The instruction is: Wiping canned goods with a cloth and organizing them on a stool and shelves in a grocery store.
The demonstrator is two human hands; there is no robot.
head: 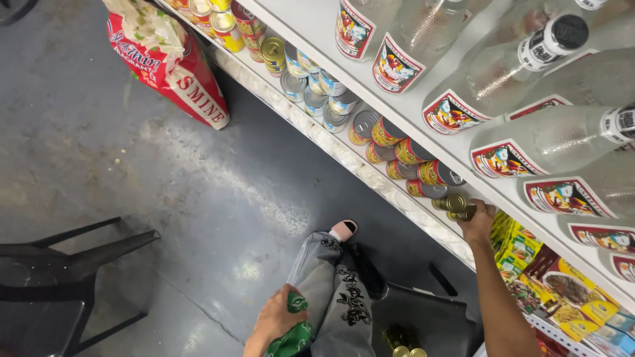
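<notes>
Cans already fill much of the middle shelf [397,198]: stacks of small tins with red and yellow labels [403,152] run along it toward a group of blue-labelled ones [317,92] further off. The row looks well on its way, though a few gold-topped cans [403,342] wait low down by the person's lap, so I judge some stocking is left.

The right hand [477,221] reaches up to the shelf edge, fingers curled closed around two small gold cans [456,206], held right at the near end of the row, just beside the last red-labelled tin. Whether they touch the shelf board I cannot tell.

The left hand [279,318] rests low on the knee, fingers wrapped loosely over a green cloth [291,334]; it holds no can.

Clear glass bottles [503,73] stand on the shelf above, yellow boxes [522,251] sit below, a red rice sack [172,59] leans on the grey floor, and a black chair [59,271] stands well apart.
</notes>
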